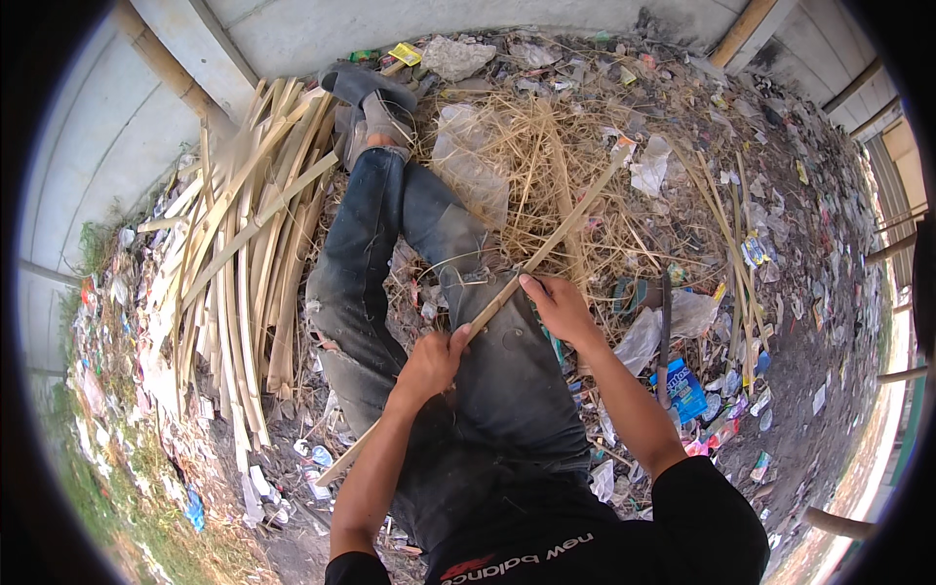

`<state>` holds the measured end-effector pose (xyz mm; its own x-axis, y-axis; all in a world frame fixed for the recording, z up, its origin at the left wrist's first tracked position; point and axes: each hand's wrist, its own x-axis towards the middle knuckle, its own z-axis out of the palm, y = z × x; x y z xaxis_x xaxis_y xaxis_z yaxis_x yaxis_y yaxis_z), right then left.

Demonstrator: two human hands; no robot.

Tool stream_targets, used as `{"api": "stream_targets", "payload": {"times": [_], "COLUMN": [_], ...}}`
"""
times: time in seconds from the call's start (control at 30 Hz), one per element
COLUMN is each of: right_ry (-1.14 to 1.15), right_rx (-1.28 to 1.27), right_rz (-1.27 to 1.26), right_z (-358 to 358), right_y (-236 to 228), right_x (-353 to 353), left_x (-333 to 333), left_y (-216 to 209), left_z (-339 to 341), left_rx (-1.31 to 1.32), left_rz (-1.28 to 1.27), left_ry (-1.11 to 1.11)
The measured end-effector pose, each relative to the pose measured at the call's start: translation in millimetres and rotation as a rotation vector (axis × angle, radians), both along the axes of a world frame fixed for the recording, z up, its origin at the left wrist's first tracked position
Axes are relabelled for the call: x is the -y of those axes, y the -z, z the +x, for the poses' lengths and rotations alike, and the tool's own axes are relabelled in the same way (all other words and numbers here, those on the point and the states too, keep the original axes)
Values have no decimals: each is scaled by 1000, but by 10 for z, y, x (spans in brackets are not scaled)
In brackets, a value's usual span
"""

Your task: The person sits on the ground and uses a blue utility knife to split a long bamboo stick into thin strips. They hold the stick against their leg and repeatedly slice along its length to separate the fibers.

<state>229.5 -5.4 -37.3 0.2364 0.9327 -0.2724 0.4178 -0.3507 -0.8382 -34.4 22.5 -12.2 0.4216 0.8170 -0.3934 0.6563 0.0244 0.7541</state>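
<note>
A long, pale bamboo strip (575,216) lies slantwise across my thighs, from beside my left forearm up to the far right. My left hand (432,367) is closed round its lower part, thumb along the top. Farther up the same strip, my right hand (558,308) grips it, with the thumb pressed on it and the other fingers partly hidden. Under both hands are my worn dark trousers (487,341), torn at the knee. To the right of my right hand, a long dark blade-like tool (665,327) lies on the ground.
A heap of split bamboo strips (244,253) lies to the left. Thin bamboo shavings (531,156) cover the ground ahead. More strips (733,239) and a blue packet (685,390) lie right, among scattered litter. A grey wall (487,19) with bamboo posts (175,73) stands behind.
</note>
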Motion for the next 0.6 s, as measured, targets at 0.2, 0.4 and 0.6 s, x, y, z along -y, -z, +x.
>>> {"api": "stream_targets", "payload": {"times": [0.2, 0.4, 0.6], "right_ry": [-48, -85, -86], "right_rx": [464, 442, 242], "right_rz": [186, 141, 24], "right_z": [-372, -423, -311], "right_y": [9, -67, 43], "right_x": [154, 174, 67], "left_x": [11, 131, 277], "left_y": [-12, 135, 177], "left_z": [24, -4, 89], "left_rx": [2, -66, -240], "left_rz": [37, 276, 417], "left_ry": [6, 24, 33]}}
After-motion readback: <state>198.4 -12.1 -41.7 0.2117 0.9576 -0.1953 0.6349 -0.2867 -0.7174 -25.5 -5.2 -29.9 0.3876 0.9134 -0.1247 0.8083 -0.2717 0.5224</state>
